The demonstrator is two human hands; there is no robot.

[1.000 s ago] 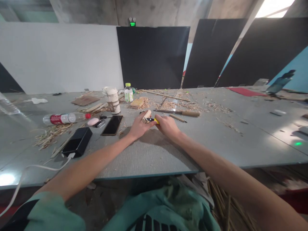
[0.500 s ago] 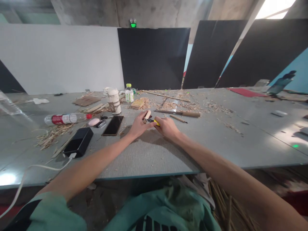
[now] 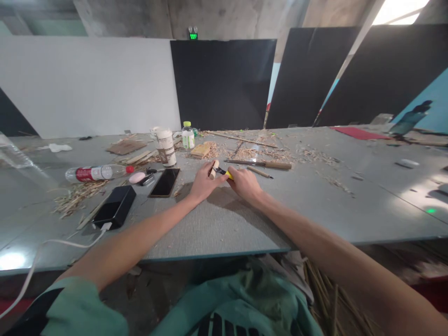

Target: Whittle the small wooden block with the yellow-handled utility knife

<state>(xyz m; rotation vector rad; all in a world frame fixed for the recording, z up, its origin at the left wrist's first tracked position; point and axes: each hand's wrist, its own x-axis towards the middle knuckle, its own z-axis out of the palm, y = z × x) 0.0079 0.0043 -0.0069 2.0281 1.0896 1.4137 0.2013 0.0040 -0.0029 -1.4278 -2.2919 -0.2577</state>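
Observation:
My left hand (image 3: pixel 203 180) is closed around a small block of pale wood (image 3: pixel 213 170), whose upper end shows past the fingers. Wrapped in my right hand (image 3: pixel 247 183) is a yellow and black utility knife (image 3: pixel 228 175), its blade end lying against the wood. The left thumb reaches over to the knife's front end. Both hands are held close together above the grey table (image 3: pixel 196 233). Beyond them lie a file with a wooden handle (image 3: pixel 277 165) and a short thin wooden stick with a dark tip (image 3: pixel 259 172).
Left of my hands are a phone (image 3: pixel 164 182), a black power bank (image 3: pixel 115 206) with a white cable, a lying bottle (image 3: pixel 93 173) and a paper cup (image 3: pixel 165 148). Wood shavings (image 3: pixel 252 154) cover the table behind my hands, near a small upright bottle (image 3: pixel 188 137).
The utility knife has turned slightly, and its blade end now sits higher across the wood block. More of the block's side shows. Both hands remain in nearly the same place.

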